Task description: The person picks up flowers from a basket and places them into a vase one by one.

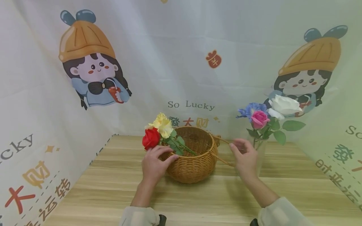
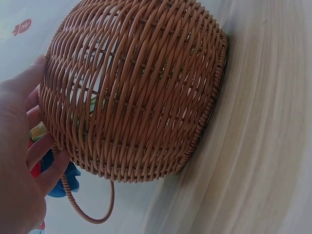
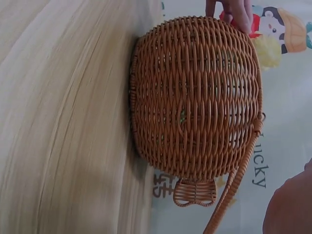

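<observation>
A woven wicker basket [image 1: 192,169] stands on the wooden table, with a red rose [image 1: 151,138] and a yellow flower [image 1: 161,125] leaning out over its left rim, stems inside. My left hand [image 1: 155,161] grips the basket's left rim; in the left wrist view its thumb lies at the rim and its fingers bend against the wicker wall. My right hand [image 1: 246,158] holds a thin wicker handle [image 1: 223,159] pulled out to the basket's right. The right wrist view shows that handle [image 3: 234,187] slanting away from the rim. Another handle loop [image 2: 97,220] hangs at the left side.
Just behind my right hand stands a clear vase [image 1: 262,153] with a blue flower [image 1: 254,110], a pink rose [image 1: 260,119] and a white rose [image 1: 285,105]. A wicker bow [image 3: 195,192] sticks out from the basket. Printed cloth [image 1: 175,62] encloses the table's back and sides.
</observation>
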A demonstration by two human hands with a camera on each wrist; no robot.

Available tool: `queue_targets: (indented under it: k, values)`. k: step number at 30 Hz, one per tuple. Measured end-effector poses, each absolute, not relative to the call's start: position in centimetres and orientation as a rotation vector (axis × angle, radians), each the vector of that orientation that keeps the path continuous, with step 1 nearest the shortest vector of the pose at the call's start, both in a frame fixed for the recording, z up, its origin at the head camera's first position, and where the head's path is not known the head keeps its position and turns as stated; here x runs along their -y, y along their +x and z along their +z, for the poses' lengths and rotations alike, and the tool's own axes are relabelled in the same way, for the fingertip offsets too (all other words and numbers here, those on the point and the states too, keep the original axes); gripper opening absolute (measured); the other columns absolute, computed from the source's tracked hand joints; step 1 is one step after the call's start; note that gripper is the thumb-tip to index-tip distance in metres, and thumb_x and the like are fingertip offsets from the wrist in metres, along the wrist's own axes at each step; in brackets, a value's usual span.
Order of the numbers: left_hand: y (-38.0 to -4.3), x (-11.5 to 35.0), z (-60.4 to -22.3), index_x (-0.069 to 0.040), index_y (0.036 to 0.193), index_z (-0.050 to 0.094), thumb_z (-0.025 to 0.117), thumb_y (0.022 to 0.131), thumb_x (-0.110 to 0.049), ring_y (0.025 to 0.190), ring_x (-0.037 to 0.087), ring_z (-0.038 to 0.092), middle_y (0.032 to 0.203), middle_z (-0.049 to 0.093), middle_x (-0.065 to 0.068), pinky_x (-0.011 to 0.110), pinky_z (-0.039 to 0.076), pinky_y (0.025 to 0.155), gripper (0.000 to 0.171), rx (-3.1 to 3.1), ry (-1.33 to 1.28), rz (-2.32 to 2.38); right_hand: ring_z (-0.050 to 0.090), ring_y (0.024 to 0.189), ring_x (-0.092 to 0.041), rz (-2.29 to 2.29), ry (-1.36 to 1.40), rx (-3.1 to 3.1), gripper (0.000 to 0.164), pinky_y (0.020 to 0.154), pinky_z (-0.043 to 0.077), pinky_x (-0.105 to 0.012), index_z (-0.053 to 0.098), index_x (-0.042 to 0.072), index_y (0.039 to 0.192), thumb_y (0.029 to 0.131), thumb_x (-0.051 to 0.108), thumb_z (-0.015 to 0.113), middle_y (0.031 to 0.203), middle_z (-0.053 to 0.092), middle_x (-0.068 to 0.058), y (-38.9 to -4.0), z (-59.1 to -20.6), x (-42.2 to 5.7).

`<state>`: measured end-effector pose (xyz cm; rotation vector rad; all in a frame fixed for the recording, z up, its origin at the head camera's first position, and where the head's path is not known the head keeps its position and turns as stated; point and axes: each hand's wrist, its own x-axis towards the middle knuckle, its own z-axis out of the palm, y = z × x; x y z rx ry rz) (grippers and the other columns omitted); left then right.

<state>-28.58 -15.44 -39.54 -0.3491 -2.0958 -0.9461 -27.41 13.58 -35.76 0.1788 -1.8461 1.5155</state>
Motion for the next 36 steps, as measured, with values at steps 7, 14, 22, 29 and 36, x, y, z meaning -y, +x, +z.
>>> queue_targets:
  k: [7, 14, 22, 29, 36]
  values:
    - [-28.6, 15.5, -39.5, -0.020, 0.088, 0.077, 0.086, 0.071, -0.039, 0.097, 0.021, 0.063, 0.101, 0.072, -0.005, 0.039, 0.049, 0.079, 0.026, 2.112, -0.348, -0.965, 0.058, 0.076, -0.002, 1.525, 0.271, 1.871, 0.019, 0.071, 0.048, -0.015, 0.064, -0.009, 0.103, 0.086, -0.003, 0.070, 0.094, 0.067, -0.022, -27.1, -34.4, -11.3]
    - [-28.6, 15.5, -39.4, -0.020, 0.088, 0.077, 0.086, 0.071, -0.038, 0.097, 0.020, 0.063, 0.101, 0.072, -0.005, 0.039, 0.049, 0.080, 0.027, 2.107, -0.355, -0.966, 0.064, 0.083, -0.016, 1.568, 0.331, 1.924, 0.025, 0.075, 0.050, -0.019, 0.065, -0.002, 0.109, 0.087, 0.007, 0.073, 0.100, 0.068, -0.020, -29.2, -34.9, -10.0]
    - [-28.5, 15.5, -39.4, -0.019, 0.089, 0.078, 0.085, 0.072, -0.039, 0.097, 0.020, 0.063, 0.101, 0.072, -0.004, 0.040, 0.049, 0.080, 0.027, 2.114, -0.365, -0.972, 0.063, 0.089, -0.025, 1.599, 0.403, 1.980, 0.028, 0.076, 0.051, -0.025, 0.063, -0.001, 0.113, 0.088, 0.009, 0.072, 0.102, 0.066, -0.019, -29.7, -34.2, -8.0]
    - [-28.6, 15.6, -39.4, -0.020, 0.089, 0.078, 0.085, 0.073, -0.040, 0.097, 0.020, 0.063, 0.101, 0.072, -0.005, 0.040, 0.049, 0.080, 0.027, 2.122, -0.360, -0.976, 0.062, 0.089, -0.024, 1.606, 0.499, 2.016, 0.030, 0.081, 0.052, -0.034, 0.061, 0.002, 0.116, 0.088, 0.006, 0.072, 0.103, 0.063, -0.014, -30.2, -33.6, -6.3]
    - [-28.6, 15.7, -39.4, -0.020, 0.090, 0.078, 0.085, 0.072, -0.040, 0.097, 0.020, 0.062, 0.101, 0.072, -0.005, 0.040, 0.049, 0.080, 0.027, 2.126, -0.363, -0.971, 0.061, 0.096, -0.027, 1.632, 0.514, 2.137, 0.043, 0.085, 0.050, -0.043, 0.055, 0.006, 0.127, 0.088, 0.012, 0.072, 0.110, 0.061, -0.012, -30.9, -32.9, -4.9]
